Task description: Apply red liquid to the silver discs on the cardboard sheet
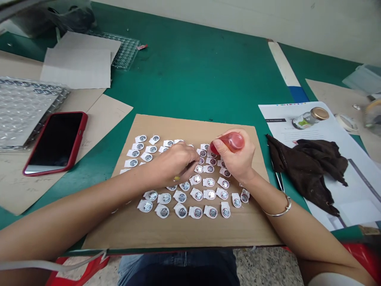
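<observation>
right hand (238, 157) clasping one bottle (233, 142), left hand (178, 163) curled, hold unclear, about forty discs (196, 213)

Small round metal discs (195, 212) lie in rows on a rectangular cardboard sheet (178, 235) along the desk's (202, 75) near edge; left, a rectangular phone (56, 139); right, crumpled fabric (309, 171) on printed paper (281, 129), a cylindrical glass jar (309, 118) behind it.
</observation>
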Available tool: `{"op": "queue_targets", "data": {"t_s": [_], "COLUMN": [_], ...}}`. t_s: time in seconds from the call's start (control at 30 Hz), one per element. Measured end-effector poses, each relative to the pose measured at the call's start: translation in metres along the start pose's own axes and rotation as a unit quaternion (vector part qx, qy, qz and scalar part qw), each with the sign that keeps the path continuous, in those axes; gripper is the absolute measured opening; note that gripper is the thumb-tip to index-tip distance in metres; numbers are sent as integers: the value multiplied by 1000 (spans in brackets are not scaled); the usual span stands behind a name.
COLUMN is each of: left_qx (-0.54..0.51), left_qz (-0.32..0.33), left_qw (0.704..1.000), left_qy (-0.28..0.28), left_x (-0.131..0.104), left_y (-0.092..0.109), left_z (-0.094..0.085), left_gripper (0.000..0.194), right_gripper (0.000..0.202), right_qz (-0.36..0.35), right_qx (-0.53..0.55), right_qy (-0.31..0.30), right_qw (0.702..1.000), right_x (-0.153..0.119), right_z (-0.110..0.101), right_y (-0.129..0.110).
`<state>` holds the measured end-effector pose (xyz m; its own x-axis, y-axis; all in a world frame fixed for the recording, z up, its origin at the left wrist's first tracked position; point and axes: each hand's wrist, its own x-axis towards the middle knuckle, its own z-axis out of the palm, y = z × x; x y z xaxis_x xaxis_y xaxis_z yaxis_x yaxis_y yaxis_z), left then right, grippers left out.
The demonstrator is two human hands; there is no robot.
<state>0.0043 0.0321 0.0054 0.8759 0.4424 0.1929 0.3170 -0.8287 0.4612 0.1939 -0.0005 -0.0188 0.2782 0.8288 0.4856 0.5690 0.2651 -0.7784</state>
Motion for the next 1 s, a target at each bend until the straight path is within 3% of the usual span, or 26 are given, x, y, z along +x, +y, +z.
{"op": "queue_targets", "data": {"t_s": [0.33, 0.7, 1.0], "left_qx": [-53, -133, -176], "left_qz": [-56, -129, -156], "left_qw": [997, 982, 972], "left_qy": [10, -38, -12], "left_x": [5, 15, 14], "left_y": [0, -3, -7], "left_z": [-5, -16, -11], "left_gripper": [20, 16, 17], "right_gripper": [30, 31, 30], "right_qz": [-20, -59, -52], "right_qx": [-17, 5, 12], "right_qy": [-15, -43, -26], "right_qw": [1000, 997, 998], "right_x": [-1, -6, -8], "right_z": [-4, -5, -3], "right_y": [1, 3, 4]}}
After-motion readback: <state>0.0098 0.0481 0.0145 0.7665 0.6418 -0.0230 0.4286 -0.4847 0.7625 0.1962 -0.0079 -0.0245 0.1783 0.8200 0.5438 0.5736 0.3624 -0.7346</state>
